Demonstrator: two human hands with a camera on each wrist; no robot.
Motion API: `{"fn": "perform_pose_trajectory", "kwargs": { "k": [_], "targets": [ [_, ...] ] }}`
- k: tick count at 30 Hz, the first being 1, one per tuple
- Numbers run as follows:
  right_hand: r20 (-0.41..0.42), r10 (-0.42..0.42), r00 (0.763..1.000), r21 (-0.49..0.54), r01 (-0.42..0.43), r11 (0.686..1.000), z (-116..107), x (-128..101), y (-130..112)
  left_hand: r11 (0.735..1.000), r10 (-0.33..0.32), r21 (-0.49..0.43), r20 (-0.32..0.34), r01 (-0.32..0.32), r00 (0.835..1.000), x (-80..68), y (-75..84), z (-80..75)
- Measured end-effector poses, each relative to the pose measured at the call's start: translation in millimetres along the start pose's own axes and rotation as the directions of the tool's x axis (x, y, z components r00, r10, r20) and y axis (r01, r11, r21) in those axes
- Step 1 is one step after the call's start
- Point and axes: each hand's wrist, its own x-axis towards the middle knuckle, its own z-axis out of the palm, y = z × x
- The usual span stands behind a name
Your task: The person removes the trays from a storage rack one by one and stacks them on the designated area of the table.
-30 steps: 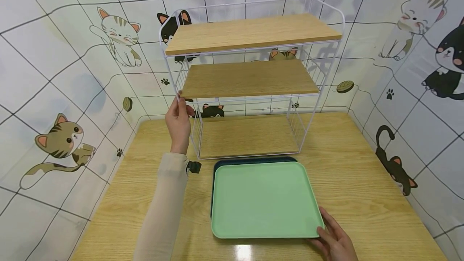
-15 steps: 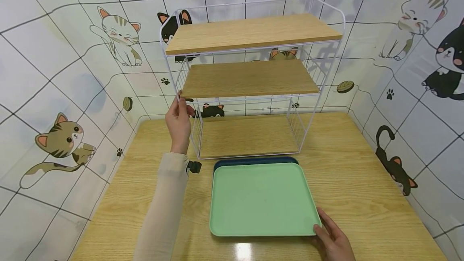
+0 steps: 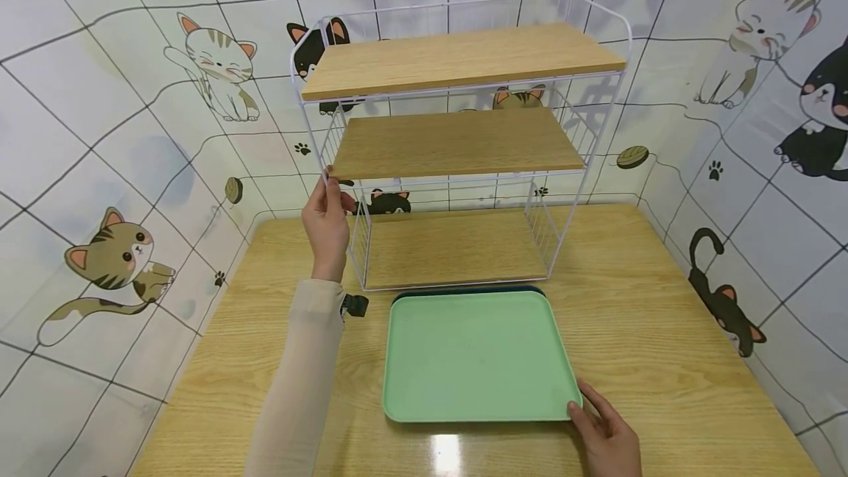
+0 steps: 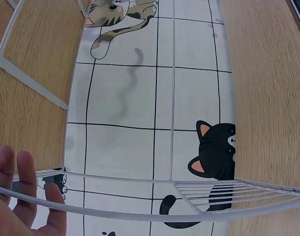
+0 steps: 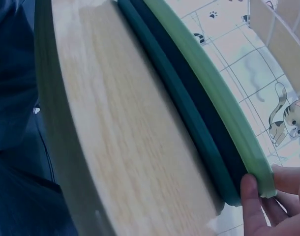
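My left hand grips the left front post of a white wire rack at the middle shelf. Some of its fingers show beside the wire in the left wrist view. With my right hand I pinch the near right corner of a light green tray. Thumb and fingers lie on either side of the green rim in the right wrist view. Beneath it on the table is a dark blue-green tray. A gap shows between the two trays at the near side; only a dark strip is visible behind the green one from above.
The rack has three wooden shelves: top, middle and bottom. It stands at the back of a wooden table, just beyond the trays. Tiled walls with cat pictures enclose the back and both sides.
The green tray and my right hand have moved slightly away from me and to the left, toward the rack. Less of the dark tray shows now. My left hand has stayed put.
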Motion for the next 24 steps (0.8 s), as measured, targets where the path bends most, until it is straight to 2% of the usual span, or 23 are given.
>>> {"fn": "perform_pose_trajectory", "kwargs": {
  "k": [4,8,16,21,24],
  "targets": [
    [-0.074,-0.025,0.997,0.028,0.027,0.999,5.3,2.8,-0.7,1.000,-0.001,0.004,-0.007,0.001,1.000,4.8,-12.6,-3.0],
    [-0.089,-0.032,0.995,-0.007,0.031,0.999,9.3,6.3,-1.2,1.000,-0.010,0.016,-0.021,0.010,1.000,4.5,-14.9,-4.7],
    [-0.074,0.000,0.997,-0.035,-0.002,0.999,11.2,7.6,-2.5,1.000,0.002,0.004,-0.040,-0.002,0.999,2.8,-13.5,-3.1],
    [-0.060,0.008,0.998,-0.113,-0.015,0.993,10.0,7.8,-7.2,1.000,0.003,-0.014,-0.034,-0.003,0.999,3.7,-12.3,0.1],
    [-0.035,-0.008,0.999,-0.154,0.002,0.988,7.8,8.3,-12.7,1.000,0.003,0.006,-0.019,-0.003,1.000,4.4,-12.1,-0.2]
  ]
}}
